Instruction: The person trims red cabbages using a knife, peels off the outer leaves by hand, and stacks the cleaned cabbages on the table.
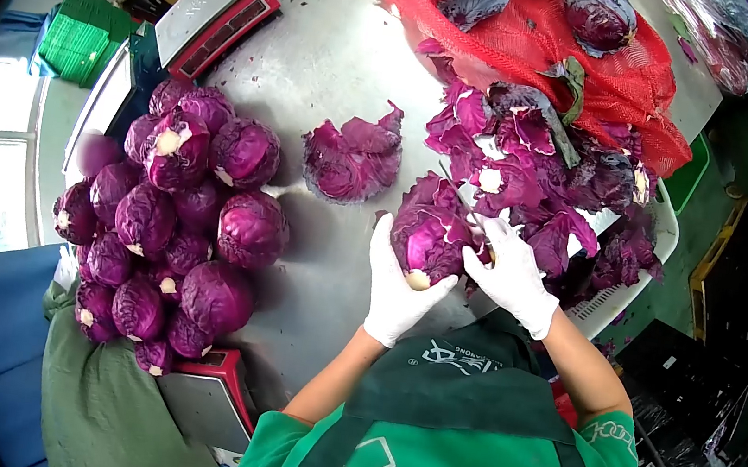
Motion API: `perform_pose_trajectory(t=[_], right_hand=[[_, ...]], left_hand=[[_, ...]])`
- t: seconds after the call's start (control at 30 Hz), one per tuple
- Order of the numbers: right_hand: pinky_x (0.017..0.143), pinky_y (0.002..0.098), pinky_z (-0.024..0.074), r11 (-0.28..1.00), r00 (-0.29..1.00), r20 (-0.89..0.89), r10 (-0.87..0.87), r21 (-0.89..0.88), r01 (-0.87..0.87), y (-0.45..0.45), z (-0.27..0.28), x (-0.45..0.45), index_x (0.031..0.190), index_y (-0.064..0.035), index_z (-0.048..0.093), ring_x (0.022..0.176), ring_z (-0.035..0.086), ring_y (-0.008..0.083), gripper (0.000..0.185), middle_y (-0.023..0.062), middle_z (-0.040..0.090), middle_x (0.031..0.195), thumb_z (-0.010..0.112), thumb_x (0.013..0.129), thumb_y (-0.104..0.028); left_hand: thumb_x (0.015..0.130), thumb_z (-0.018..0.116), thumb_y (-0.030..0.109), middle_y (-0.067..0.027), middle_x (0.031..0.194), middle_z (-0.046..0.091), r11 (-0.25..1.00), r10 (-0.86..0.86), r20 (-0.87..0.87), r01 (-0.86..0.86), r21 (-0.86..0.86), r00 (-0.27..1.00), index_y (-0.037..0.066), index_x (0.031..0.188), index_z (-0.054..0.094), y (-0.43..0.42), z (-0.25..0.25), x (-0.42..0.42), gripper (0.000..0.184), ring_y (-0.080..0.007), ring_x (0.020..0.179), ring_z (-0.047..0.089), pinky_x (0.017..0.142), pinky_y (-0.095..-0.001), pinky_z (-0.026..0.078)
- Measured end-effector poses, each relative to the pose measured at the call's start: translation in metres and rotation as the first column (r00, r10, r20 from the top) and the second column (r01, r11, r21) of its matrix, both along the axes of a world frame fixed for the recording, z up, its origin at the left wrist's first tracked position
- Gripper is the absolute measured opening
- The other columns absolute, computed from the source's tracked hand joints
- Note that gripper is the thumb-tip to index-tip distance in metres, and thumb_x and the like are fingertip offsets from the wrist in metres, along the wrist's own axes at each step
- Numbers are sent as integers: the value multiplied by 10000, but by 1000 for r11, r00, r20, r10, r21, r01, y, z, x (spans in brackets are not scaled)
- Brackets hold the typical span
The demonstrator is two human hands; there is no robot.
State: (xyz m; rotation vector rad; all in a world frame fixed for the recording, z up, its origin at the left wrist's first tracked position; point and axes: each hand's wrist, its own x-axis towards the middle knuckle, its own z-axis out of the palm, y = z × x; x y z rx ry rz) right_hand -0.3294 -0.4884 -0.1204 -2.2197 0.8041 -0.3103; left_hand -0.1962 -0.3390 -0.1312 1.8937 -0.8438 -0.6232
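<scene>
A red cabbage (430, 236) with a pale cut stem sits in front of me, some of its outer leaves loose. My left hand (400, 283), in a white glove, cups it from the left and below. On its right side is my right hand (514, 274), also gloved, its fingers closed round a knife (460, 191); the thin dark blade points up and left across the cabbage, and the handle is mostly hidden. One torn cabbage leaf (353, 156) lies flat on the metal table (311, 254). Loose trimmed leaves (531, 173) are heaped just beyond my right hand.
Several trimmed cabbages (166, 217) are piled on the left. A red mesh sack (509, 49) with untrimmed cabbages lies at the back right. Beside the table's right edge stands a white basket (668, 237) of leaves. A red-and-silver scale (218, 18) stands at the back left.
</scene>
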Motion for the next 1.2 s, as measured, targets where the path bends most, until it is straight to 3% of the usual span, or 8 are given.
perform_pose_trajectory(t=[0.17, 0.3, 0.43, 0.6, 0.73, 0.9, 1.13, 1.2], right_hand=[[710, 357, 539, 940, 969, -49, -242, -260, 221, -58, -34, -13, 1203, -61, 621, 749, 645, 268, 310, 130, 607, 1006, 640, 899, -119], [901, 382, 529, 986, 981, -171, 95, 150, -70, -34, 55, 25, 1259, -87, 619, 1066, 640, 289, 532, 117, 560, 1277, 694, 872, -445], [931, 467, 499, 979, 968, -159, 192, 101, -178, -27, 19, 30, 1288, -53, 600, 1101, 639, 341, 598, 196, 618, 1227, 632, 890, -498], [889, 466, 507, 948, 874, -373, 313, 60, -314, -24, 39, 25, 1283, -48, 613, 961, 671, 364, 504, 226, 690, 973, 601, 910, -387], [840, 428, 526, 928, 908, -243, 343, 240, -286, -37, 46, 22, 1336, -72, 597, 827, 654, 363, 506, 218, 667, 837, 622, 897, -322], [737, 458, 524, 936, 897, -292, 331, -17, -351, -34, 29, 21, 1080, -28, 600, 794, 658, 359, 235, 175, 656, 829, 569, 908, -185], [788, 435, 538, 991, 966, -259, -20, -132, -15, -117, -37, 17, 1163, -74, 653, 858, 666, 394, 358, 206, 674, 898, 565, 818, -42], [921, 370, 524, 984, 995, -67, 70, -159, -80, -101, 12, 33, 1292, -95, 620, 1037, 647, 316, 500, 168, 636, 1182, 674, 795, -113]], left_hand=[[640, 918, 233, -238, 1451, 332, 997, 30, -7, -31, -71, 1000, -50, 1507, 176, 0, -2, -1, 1176, -338, 1355, 402, 1139, -418, 347], [637, 916, 219, -234, 1456, 327, 999, 10, 46, -7, -50, 999, -50, 1508, 176, 3, -2, -3, 1174, -339, 1357, 397, 1139, -418, 347], [631, 917, 229, -234, 1470, 312, 999, -24, 110, 28, -33, 994, -45, 1508, 182, 2, -3, -2, 1177, -347, 1372, 377, 1149, -425, 331], [622, 912, 256, -246, 1488, 303, 995, -95, 208, 101, -18, 974, -16, 1501, 219, -1, 8, -5, 1153, -399, 1392, 347, 1170, -455, 303], [619, 912, 250, -246, 1491, 304, 995, -87, 195, 95, -35, 977, -9, 1499, 230, 1, 5, -7, 1143, -404, 1397, 343, 1169, -459, 304], [596, 883, 228, -259, 1506, 309, 994, -72, 136, 82, -70, 988, -20, 1482, 275, -3, 7, -9, 1103, -430, 1402, 321, 1172, -486, 291], [584, 920, 236, -232, 1520, 278, 993, -97, 120, 103, -50, 988, 36, 1497, 279, 5, 6, -5, 1133, -417, 1415, 318, 1174, -487, 305], [586, 919, 250, -234, 1526, 262, 996, -76, 68, 79, -44, 995, 44, 1502, 283, 5, 11, -1, 1135, -418, 1417, 312, 1176, -493, 303]])
